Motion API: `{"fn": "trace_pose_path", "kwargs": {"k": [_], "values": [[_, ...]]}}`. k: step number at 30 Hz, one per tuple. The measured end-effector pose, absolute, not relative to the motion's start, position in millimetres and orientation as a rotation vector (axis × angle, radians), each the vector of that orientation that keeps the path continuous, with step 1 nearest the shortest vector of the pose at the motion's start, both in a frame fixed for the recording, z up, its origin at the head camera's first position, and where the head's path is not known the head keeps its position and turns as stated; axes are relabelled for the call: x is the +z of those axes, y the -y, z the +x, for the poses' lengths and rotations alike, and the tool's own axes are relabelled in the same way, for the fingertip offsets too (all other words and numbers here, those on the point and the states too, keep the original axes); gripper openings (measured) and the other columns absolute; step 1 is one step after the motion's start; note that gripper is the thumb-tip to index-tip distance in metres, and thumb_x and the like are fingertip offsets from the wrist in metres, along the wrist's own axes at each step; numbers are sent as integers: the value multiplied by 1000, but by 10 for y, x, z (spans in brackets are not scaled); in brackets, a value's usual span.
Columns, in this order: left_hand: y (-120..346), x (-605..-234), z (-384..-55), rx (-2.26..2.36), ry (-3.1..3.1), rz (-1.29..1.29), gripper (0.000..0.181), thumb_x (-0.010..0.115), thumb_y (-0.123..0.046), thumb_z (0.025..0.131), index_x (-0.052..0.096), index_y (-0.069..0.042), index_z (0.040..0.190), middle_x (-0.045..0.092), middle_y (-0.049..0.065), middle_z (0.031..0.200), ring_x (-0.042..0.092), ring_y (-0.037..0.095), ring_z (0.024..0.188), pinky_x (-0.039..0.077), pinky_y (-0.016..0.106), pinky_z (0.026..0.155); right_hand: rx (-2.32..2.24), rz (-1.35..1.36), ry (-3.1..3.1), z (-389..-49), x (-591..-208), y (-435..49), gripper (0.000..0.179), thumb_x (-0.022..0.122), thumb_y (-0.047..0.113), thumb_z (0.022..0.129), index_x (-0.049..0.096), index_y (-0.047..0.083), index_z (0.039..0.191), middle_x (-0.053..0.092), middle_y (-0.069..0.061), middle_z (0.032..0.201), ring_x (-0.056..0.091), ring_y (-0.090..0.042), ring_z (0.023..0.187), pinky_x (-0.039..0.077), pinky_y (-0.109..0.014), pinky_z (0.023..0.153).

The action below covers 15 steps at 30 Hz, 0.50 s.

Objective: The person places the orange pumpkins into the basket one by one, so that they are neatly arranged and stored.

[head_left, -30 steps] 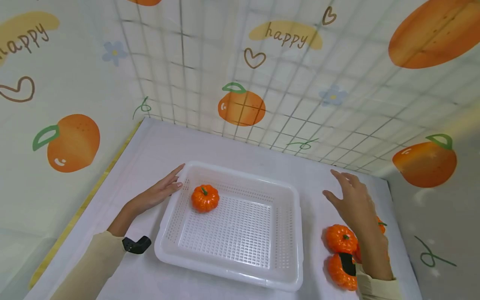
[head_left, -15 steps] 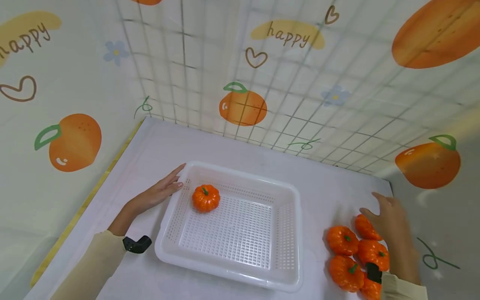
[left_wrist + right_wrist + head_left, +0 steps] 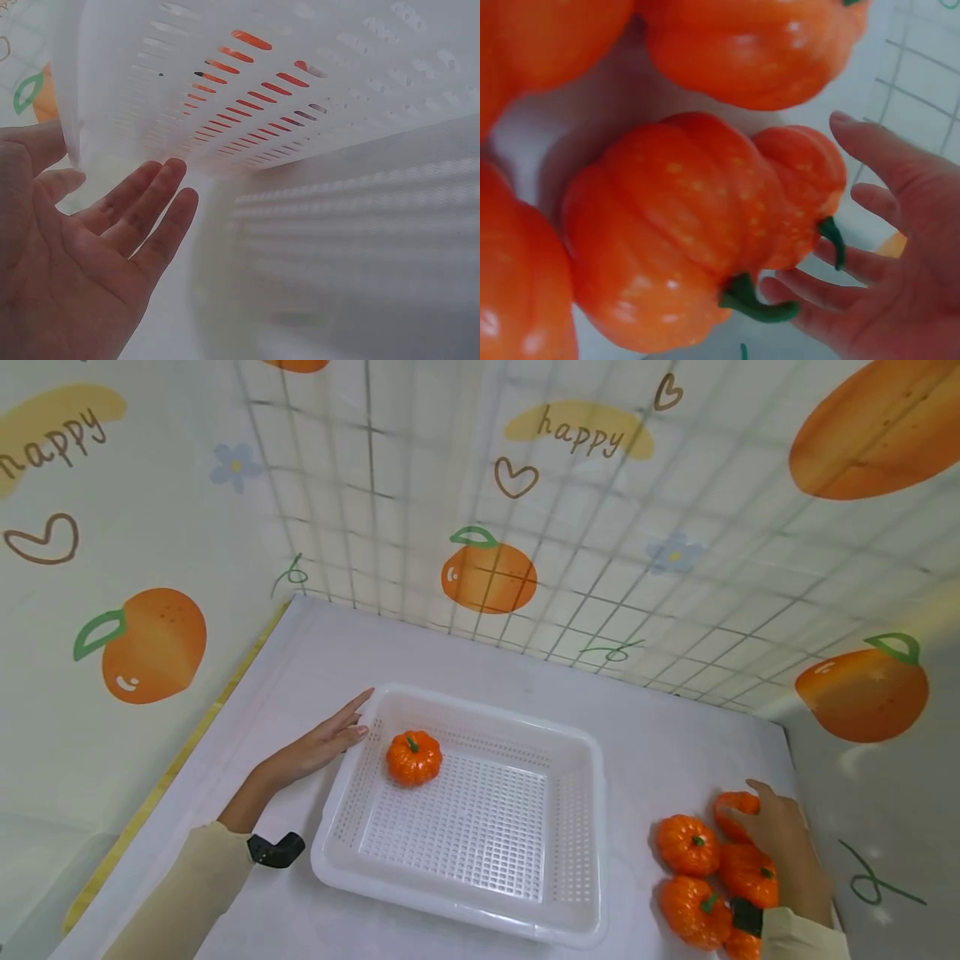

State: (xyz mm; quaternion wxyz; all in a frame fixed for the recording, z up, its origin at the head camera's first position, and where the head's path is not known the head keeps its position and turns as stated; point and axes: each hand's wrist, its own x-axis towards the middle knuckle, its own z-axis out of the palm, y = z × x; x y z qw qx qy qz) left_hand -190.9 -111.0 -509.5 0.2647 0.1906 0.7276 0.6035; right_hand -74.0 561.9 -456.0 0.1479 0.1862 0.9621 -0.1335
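A white plastic basket with slotted walls holds one small orange toy pumpkin near its back left corner. My left hand rests on the basket's left rim; in the left wrist view its fingers extend loosely beside the perforated wall. On the right, my right hand reaches over the rearmost pumpkin of a cluster, thumb on the near side. In the right wrist view, the spread fingers lie beside that green-stemmed pumpkin, not curled round it.
Several more pumpkins crowd together right of the basket, some partly hidden under the right wrist. The white tabletop meets a grid-patterned back wall and a right side wall close behind the right hand.
My right hand has moved right and toward me, from above the table beside the basket to the rearmost pumpkin. My left hand, the basket and the pumpkin inside it have stayed put.
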Motion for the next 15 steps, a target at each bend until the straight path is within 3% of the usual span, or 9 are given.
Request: {"fn": "trace_pose_path", "kwargs": {"k": [2, 11, 15], "values": [[1109, -5103, -1911, 1627, -1966, 515, 65, 47, -37, 106, 10, -40, 160, 10, 1, 166, 20, 34, 148, 17, 67, 113, -409, 541, -2730, -730, -4599, -5644, 87, 64, 45, 94, 24, -17, 141, 32, -48, 126, 35, -62, 114, 35, -73, 95], [1106, -5109, -1911, 1629, -1964, 519, 65, 45, -36, 106, 8, -37, 160, 10, 5, 166, 22, 36, 147, 17, 68, 113, -413, 542, -2774, -707, -4660, -5602, 74, 71, 22, 91, 28, -15, 139, 34, -46, 119, 38, -60, 107, 38, -73, 90], [1100, -5094, -1910, 1631, -1952, 518, 65, 45, -36, 106, 9, -38, 160, 12, 5, 166, 29, 36, 144, 26, 66, 111, -404, 539, -2789, -700, -4654, -5587, 73, 71, 21, 91, 29, -15, 139, 35, -46, 119, 39, -60, 107, 38, -73, 90]]}}
